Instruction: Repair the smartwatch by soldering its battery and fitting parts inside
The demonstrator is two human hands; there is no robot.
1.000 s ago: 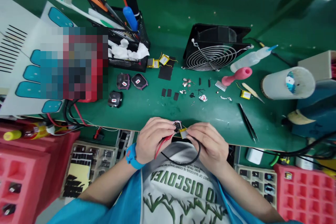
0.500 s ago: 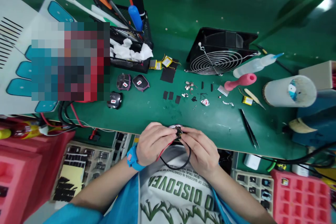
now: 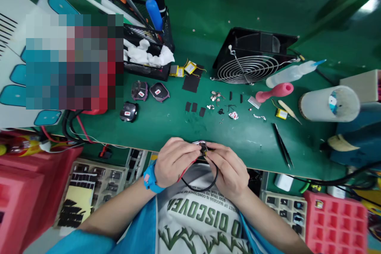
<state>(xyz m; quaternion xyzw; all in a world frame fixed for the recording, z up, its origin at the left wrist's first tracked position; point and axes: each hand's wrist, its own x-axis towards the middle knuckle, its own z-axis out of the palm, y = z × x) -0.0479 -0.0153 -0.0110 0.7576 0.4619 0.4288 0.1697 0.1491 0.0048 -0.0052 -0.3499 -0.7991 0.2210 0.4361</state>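
At the bench's front edge, my left hand and my right hand are closed with fingertips together on a small opened smartwatch body. Dark inner parts and a bit of yellow show between the fingers; the rest is covered. A red lead comes out under my left hand, and a black lead loops below between both hands. What else the fingers pinch is hidden. Several watch cases with red-marked labels lie to the left on the green bench.
Small parts, black pads and batteries lie beyond my hands. A fan stands behind them. Right are a pink-handled tool, tweezers and a white cylinder. A black mesh holder stands back left.
Both hands stay nearly in place on the watch body, with only a slight shift of the fingers. The camera view has moved a little.
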